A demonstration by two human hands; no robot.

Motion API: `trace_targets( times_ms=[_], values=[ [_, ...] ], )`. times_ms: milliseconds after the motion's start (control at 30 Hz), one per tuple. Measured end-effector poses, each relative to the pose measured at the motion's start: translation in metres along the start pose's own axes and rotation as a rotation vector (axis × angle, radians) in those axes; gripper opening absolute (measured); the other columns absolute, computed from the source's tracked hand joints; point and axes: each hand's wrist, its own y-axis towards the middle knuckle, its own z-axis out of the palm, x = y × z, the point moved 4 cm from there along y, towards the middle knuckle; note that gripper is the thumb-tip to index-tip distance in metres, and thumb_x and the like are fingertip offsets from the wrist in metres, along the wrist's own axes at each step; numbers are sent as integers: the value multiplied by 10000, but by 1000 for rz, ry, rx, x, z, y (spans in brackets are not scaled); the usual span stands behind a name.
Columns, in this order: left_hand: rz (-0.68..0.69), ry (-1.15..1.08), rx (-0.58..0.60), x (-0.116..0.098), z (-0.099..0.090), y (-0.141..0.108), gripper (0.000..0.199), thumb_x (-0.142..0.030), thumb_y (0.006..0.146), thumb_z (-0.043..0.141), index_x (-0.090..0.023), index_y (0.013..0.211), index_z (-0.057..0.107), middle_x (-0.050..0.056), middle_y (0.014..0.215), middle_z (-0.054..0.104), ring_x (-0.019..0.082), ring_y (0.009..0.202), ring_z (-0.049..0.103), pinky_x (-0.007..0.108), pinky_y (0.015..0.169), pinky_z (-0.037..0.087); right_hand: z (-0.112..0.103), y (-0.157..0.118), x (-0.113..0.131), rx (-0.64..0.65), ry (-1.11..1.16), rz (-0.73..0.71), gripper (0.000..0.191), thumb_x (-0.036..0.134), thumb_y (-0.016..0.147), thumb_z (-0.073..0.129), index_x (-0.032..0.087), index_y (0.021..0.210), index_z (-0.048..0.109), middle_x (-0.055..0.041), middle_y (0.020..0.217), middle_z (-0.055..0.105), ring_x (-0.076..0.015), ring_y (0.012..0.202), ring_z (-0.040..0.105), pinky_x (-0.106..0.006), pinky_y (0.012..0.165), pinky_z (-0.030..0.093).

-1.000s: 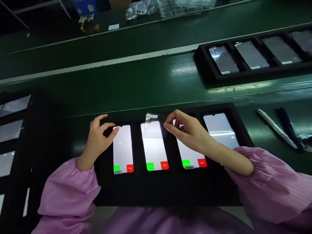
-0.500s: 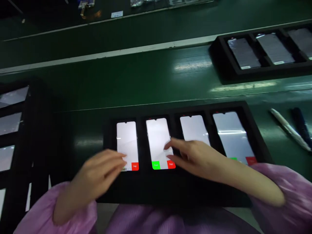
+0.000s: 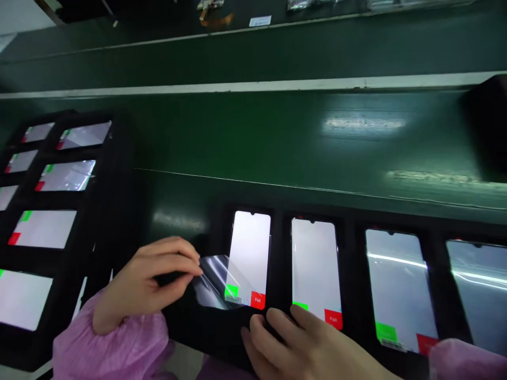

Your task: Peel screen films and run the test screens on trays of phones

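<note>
My left hand (image 3: pixel 154 277) pinches a corner of a clear protective film (image 3: pixel 216 287) between thumb and fingertips. The film bends across the lower left of the leftmost lit phone (image 3: pixel 251 243), which shows a white screen with green and red boxes, the red one marked Fail. My right hand (image 3: pixel 297 343) is at the bottom edge of the black tray (image 3: pixel 354 264), its bent fingers a little apart and nothing seen in them. One fingertip overlaps the lower left corner of a second white-screened phone (image 3: pixel 315 258). Two dimmer phones lie further right in the same tray.
On the left stands another black tray (image 3: pixel 103 169) with several lit phones (image 3: pixel 65 174). A dark block-like object (image 3: pixel 489 126) is at the right edge. The green bench (image 3: pixel 237 137) runs behind, with a pale strip (image 3: pixel 198 87) across it and a small label (image 3: pixel 260 21) further back.
My left hand now holds a film lifted at the leftmost phone's lower left. My right hand has moved from the second phone's screen to the tray's near edge. The view has turned left.
</note>
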Motion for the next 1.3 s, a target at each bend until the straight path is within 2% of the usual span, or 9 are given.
trace_targets(
  times_ms=[133, 267, 467, 567, 667, 767, 967, 1167, 1300],
  values=[
    [21, 70, -124, 18, 3, 18, 213, -55, 930, 633, -247, 951, 724, -12, 1042, 735, 141, 1109, 715, 268, 971, 610, 2, 9, -9, 57, -47, 34, 171, 158, 982, 582, 204, 981, 747, -44, 1058, 705, -189, 804, 581, -352, 584, 450],
    [41, 102, -210, 26, 10, 22, 244, -73, 948, 645, -273, 1041, 749, -14, 1129, 728, 130, 1072, 712, 273, 945, 606, -1, 11, -13, 39, 17, 18, 159, 207, 953, 621, 198, 830, 721, -50, 942, 644, -193, 775, 521, -350, 564, 403],
    [-146, 68, -473, 41, 18, 15, 425, -132, 936, 721, -332, 1310, 700, -14, 1215, 736, 146, 1084, 718, 305, 968, 606, 2, 26, -39, -78, 160, 68, 202, 112, 910, 600, 191, 730, 645, -25, 789, 572, -168, 666, 471, -342, 490, 323],
    [-184, 60, -527, 42, 19, 13, 376, -122, 922, 739, -328, 1237, 736, -26, 1145, 749, 138, 1041, 721, 306, 939, 603, 3, 36, -88, -87, 435, 301, 191, 71, 939, 566, 186, 864, 699, -20, 842, 647, -135, 675, 542, -300, 541, 389],
    [-222, 65, -580, 41, 17, 11, 320, -116, 928, 731, -309, 1182, 752, -30, 1106, 752, 121, 1009, 716, 286, 897, 600, -1, 37, -142, -229, 832, 681, 92, 282, 979, 648, 222, 940, 705, 1, 799, 641, -129, 654, 555, -281, 568, 426],
    [-234, 62, -593, 40, 17, 10, 272, -114, 938, 717, -286, 1145, 760, -27, 1070, 761, 121, 981, 721, 291, 877, 606, -8, 33, -170, -369, 1021, 885, 202, 431, 942, 717, 237, 909, 671, 9, 760, 613, -133, 630, 529, -282, 527, 394],
    [-211, 92, -549, 40, 17, 8, 286, -136, 953, 698, -286, 1191, 744, -19, 1054, 766, 135, 941, 734, 311, 868, 618, -18, 29, -167, -448, 1012, 902, 212, 435, 930, 751, 241, 904, 671, 13, 824, 603, -117, 678, 538, -276, 571, 442],
    [-1, 286, -75, 31, 37, 14, 385, -139, 1011, 533, -287, 1335, 680, 76, 1328, 644, 242, 1235, 623, 546, 1148, 480, -21, 26, -156, -442, 994, 901, 160, 359, 978, 708, 232, 917, 633, -17, 902, 613, -133, 798, 561, -290, 650, 472],
    [21, 373, 24, 28, 50, 11, 484, -128, 984, 510, -350, 1393, 644, 73, 1437, 553, 299, 1331, 519, 721, 1230, 313, -16, 23, -146, -440, 1006, 909, 138, 347, 995, 672, 240, 938, 606, -10, 919, 591, -126, 758, 529, -291, 630, 458]
  ],
)
